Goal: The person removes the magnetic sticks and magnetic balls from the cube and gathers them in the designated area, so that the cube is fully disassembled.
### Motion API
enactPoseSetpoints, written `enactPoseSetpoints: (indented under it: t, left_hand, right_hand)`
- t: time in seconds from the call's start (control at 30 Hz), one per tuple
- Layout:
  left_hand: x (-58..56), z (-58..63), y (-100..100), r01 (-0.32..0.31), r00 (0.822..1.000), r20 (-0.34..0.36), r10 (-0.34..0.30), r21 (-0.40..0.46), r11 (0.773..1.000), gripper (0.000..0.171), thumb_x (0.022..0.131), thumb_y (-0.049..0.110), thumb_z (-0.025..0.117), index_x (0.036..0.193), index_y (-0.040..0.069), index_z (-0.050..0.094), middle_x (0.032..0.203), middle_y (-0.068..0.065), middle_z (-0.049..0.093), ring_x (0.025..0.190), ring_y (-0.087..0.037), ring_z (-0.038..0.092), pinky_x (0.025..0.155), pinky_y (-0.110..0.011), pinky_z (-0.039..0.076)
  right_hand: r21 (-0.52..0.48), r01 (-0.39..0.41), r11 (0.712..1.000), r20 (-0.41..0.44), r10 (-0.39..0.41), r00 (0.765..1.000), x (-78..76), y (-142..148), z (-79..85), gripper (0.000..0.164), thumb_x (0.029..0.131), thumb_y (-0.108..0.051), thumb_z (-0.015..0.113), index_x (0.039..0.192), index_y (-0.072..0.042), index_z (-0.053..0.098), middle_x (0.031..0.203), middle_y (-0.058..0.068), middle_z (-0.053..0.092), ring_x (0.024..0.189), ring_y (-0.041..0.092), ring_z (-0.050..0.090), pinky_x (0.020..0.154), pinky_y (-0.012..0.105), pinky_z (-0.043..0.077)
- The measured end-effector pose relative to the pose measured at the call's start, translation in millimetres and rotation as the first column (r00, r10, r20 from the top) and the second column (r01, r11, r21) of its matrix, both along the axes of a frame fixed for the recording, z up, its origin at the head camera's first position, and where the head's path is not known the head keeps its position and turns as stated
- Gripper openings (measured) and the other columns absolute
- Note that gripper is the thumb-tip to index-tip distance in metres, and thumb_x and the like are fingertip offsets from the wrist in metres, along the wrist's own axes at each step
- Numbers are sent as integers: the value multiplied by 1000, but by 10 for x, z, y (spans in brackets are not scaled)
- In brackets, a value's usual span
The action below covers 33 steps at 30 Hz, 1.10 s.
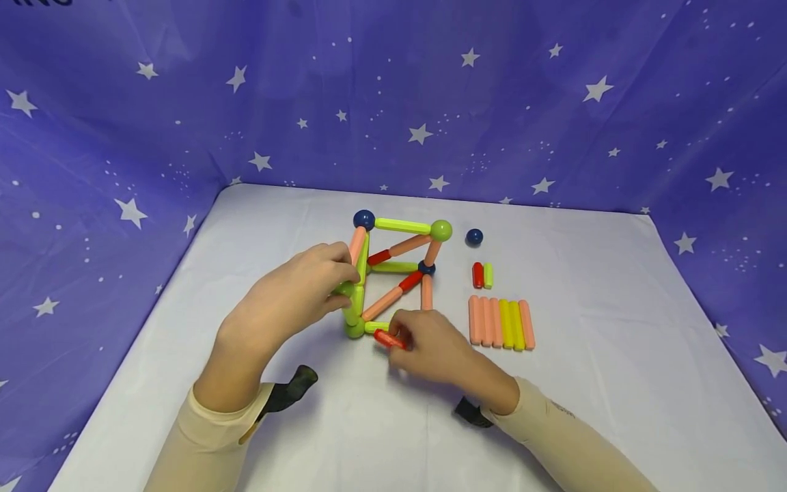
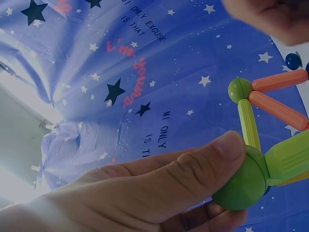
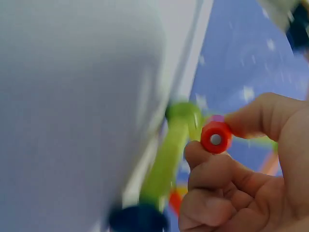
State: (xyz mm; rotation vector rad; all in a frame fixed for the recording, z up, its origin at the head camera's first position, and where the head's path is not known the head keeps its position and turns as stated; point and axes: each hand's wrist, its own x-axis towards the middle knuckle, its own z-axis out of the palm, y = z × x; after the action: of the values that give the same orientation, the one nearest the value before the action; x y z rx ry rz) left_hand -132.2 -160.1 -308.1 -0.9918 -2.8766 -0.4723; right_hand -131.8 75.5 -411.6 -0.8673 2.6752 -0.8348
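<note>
the left hand [image 1: 289, 297] has its fingers clamped on a green ball [image 2: 246, 182] at a corner of the stick frame [image 1: 410, 281]; the right hand [image 1: 433, 345] pinches a red stick [image 1: 385, 339] near the frame's front edge.

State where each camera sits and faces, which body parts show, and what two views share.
Head: on the head, facing forward and down at the stick frame; left grip, right grip and sleeves show.
Left wrist: on that wrist, facing the green ball and backdrop; left grip near, right grip blurred.
Right wrist: on that wrist, facing the red stick; right grip near, a sleeve blurred.
Shared: head and right wrist show the red stick.
</note>
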Motion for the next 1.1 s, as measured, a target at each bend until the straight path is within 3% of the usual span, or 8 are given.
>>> enactPoseSetpoints:
  t: [0.07, 0.17, 0.3, 0.4, 0.5, 0.6, 0.77, 1.1]
  left_hand:
    - [-4, 5, 11, -1, 1000, 9, 1, -7, 1000, 24, 76, 7, 84, 96, 8, 73, 93, -1, 57, 85, -17, 54, 74, -29, 48]
    - [-6, 13, 15, -3, 1000, 15, 3, -15, 1000, 24, 76, 7, 84, 97, 7, 73, 94, -1, 57, 86, -18, 55, 75, -30, 49]
    - [-2, 12, 7, -1, 1000, 2, 1, -13, 1000, 25, 75, 7, 84, 97, 7, 73, 94, -2, 57, 86, -18, 55, 74, -30, 49]
    - [3, 3, -2, 5, 1000, -13, -5, -6, 1000, 25, 74, 6, 85, 96, 7, 73, 93, -2, 58, 85, -18, 56, 74, -29, 49]
    - [3, -4, -4, 11, 1000, -16, -11, 0, 1000, 25, 74, 6, 85, 96, 7, 73, 94, -2, 58, 86, -18, 56, 74, -30, 49]
    - [-1, -6, 1, 15, 1000, -13, -15, 4, 1000, 25, 74, 6, 85, 97, 7, 73, 95, -2, 57, 87, -18, 56, 76, -30, 49]
    - [-6, -11, -3, 19, 1000, -16, -19, 11, 1000, 25, 74, 6, 85, 96, 7, 73, 94, -2, 57, 86, -18, 56, 75, -30, 49]
    - [-1, -2, -9, 16, 1000, -15, -16, 11, 1000, 24, 75, 5, 84, 96, 7, 73, 94, -2, 57, 86, -18, 55, 75, -29, 48]
  right_hand:
    - [-11, 102, 995, 4, -102, 995, -91, 180, 67, 16, 77, -18, 69, 91, -19, 63, 68, -10, 57, 55, 9, 50, 49, 25, 43]
    - [15, 263, 965, -12, -263, 965, -276, 483, 167, 16, 78, -20, 67, 93, -16, 63, 71, -5, 59, 56, 13, 51, 50, 29, 42]
    - [103, 432, 896, -36, -430, 902, -592, 926, 276, 20, 82, -22, 63, 97, -8, 63, 79, 5, 62, 64, 20, 55, 55, 32, 46]
    - [207, 498, 842, -46, -500, 865, -819, 1242, 314, 26, 85, -25, 61, 99, -3, 63, 84, 11, 63, 66, 24, 56, 54, 33, 46]
    - [331, 507, 796, -16, -532, 846, -1004, 1463, 311, 30, 87, -27, 62, 99, 0, 64, 86, 14, 63, 69, 27, 55, 56, 35, 45]
    - [432, 454, 780, 58, -526, 848, -1156, 1571, 266, 35, 87, -30, 65, 100, 2, 64, 87, 14, 63, 74, 28, 54, 61, 36, 46]
    - [486, 370, 792, 176, -503, 846, -1318, 1586, 176, 41, 88, -32, 63, 105, 5, 63, 88, 14, 61, 79, 28, 54, 66, 35, 46]
    - [463, 347, 816, 250, -495, 832, -1388, 1517, 136, 42, 92, -33, 58, 105, 7, 63, 82, 12, 61, 72, 25, 53, 60, 31, 43]
